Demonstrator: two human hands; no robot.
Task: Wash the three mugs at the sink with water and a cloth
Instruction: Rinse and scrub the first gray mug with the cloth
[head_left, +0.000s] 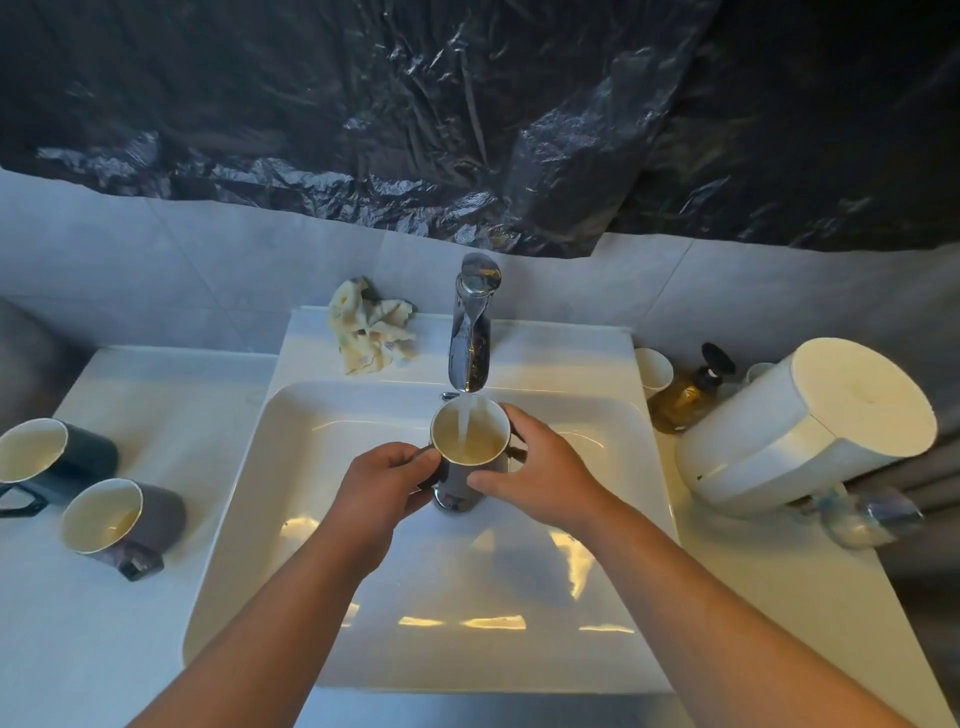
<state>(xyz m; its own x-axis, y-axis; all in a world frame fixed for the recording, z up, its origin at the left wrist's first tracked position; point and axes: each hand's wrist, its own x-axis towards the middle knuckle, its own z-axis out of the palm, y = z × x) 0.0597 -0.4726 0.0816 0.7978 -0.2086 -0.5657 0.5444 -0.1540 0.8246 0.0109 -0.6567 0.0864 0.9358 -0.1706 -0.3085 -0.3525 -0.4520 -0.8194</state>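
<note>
I hold a dark mug (470, 441) with a pale inside upright over the white sink (332, 415), under the chrome tap (470, 332). Water runs from the spout into the mug. My left hand (384, 480) grips its left side and my right hand (535, 473) wraps its right side. Two more dark mugs stand on the counter at the left: a far mug (52, 457) and a near mug (122, 522), both with pale insides. A crumpled pale cloth (369, 327) lies on the sink's back ledge, left of the tap.
On the right counter stand a white cup (653, 370), an amber pump soap bottle (688, 389), a large white cylindrical container (810, 426) and a clear glass object (867, 517). Black plastic sheeting (467, 114) covers the wall above the tiles.
</note>
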